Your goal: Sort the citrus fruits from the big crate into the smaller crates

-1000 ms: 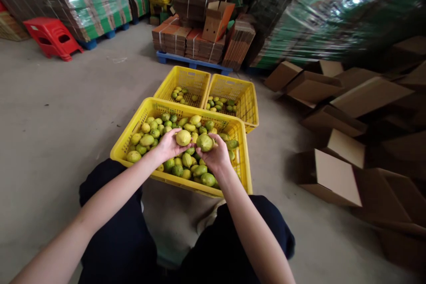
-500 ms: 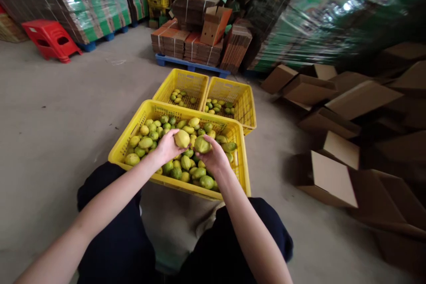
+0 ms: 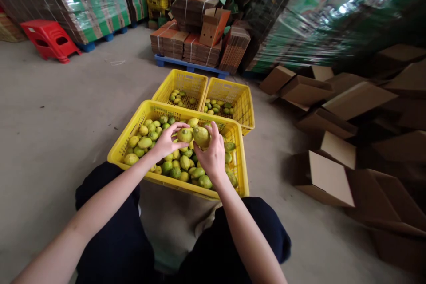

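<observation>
since a second ago both hands have turned their fruit upward over the near yellow crate [image 3: 124, 144], the left hand [image 3: 166, 144] now clasping a yellow-green fruit [image 3: 185, 135] and the right hand [image 3: 210, 155] curled around a greener fruit [image 3: 201, 136] (the two fruits nearly touching), as if comparing them.

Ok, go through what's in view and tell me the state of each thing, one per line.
Left hand: shut on a yellow-green fruit.
Right hand: shut on a second fruit.
Near crate: heaped with fruit.
Far left crate: few fruit on its bottom.
Far right crate: few fruit on its bottom.
Cardboard boxes: lying tipped on the floor.
Red stool: tipped over.
</observation>
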Demonstrator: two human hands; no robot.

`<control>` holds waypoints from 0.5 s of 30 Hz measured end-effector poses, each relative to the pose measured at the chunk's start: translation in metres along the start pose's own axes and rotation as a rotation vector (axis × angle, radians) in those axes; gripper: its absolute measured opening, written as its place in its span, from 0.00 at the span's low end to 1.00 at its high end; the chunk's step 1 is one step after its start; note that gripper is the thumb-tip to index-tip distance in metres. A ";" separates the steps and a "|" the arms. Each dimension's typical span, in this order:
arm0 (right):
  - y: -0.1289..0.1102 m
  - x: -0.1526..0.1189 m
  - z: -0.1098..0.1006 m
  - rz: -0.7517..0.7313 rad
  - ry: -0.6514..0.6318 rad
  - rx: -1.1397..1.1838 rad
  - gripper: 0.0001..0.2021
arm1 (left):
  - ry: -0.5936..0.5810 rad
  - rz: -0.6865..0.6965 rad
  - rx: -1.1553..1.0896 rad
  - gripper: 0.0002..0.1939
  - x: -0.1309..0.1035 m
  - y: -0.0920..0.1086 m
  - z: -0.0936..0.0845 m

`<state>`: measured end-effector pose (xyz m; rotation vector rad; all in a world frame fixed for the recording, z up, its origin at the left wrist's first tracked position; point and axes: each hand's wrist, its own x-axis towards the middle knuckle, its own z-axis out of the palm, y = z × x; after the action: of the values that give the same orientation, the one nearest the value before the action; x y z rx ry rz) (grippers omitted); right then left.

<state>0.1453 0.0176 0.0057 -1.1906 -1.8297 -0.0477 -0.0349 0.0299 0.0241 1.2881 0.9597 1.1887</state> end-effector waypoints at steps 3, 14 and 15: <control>0.001 0.000 0.000 -0.057 0.028 -0.021 0.41 | 0.016 0.087 0.035 0.25 0.000 -0.001 -0.002; 0.005 0.004 -0.002 -0.209 0.091 -0.005 0.31 | -0.059 0.266 0.136 0.24 0.002 0.000 -0.007; 0.005 0.004 -0.002 -0.215 0.090 -0.013 0.30 | -0.059 0.274 0.145 0.22 0.002 0.001 -0.007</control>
<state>0.1502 0.0218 0.0075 -0.9805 -1.8726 -0.2313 -0.0416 0.0332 0.0242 1.6008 0.8575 1.2992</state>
